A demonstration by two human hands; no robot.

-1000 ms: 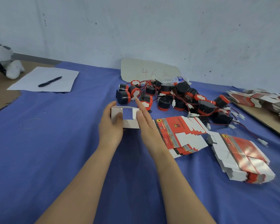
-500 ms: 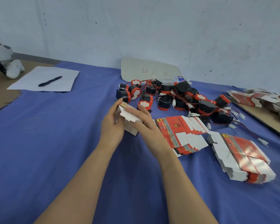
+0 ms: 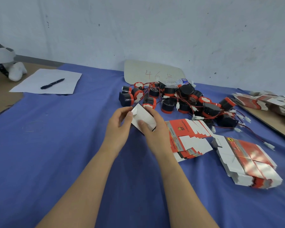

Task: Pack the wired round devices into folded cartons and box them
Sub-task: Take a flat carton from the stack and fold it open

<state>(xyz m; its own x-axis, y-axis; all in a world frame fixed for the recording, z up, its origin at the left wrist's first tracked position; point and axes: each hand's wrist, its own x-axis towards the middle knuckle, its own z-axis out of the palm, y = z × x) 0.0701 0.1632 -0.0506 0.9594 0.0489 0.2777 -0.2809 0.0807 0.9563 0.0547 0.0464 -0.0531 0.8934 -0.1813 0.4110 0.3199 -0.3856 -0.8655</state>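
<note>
Cloth was a solid purplish blue. The round devices were black with orange-red bands, red-and-black wires and white plugs. Flat cartons were red and white with a grey stripe, and the folded carton showed plain white. The paper was white, the pen black, and the cardboard beige with a reddish scribble.

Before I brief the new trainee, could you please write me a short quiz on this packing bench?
1. True or false: the pen lies on the sheet of paper.
2. How many hands have a grip on the white carton? A: none. B: one. C: two.
3. Fill in: the fanned stack of flat cartons lies to the ____ of the hands.

Key:
1. True.
2. C: the left hand and the right hand both hold it.
3. Right.
</note>
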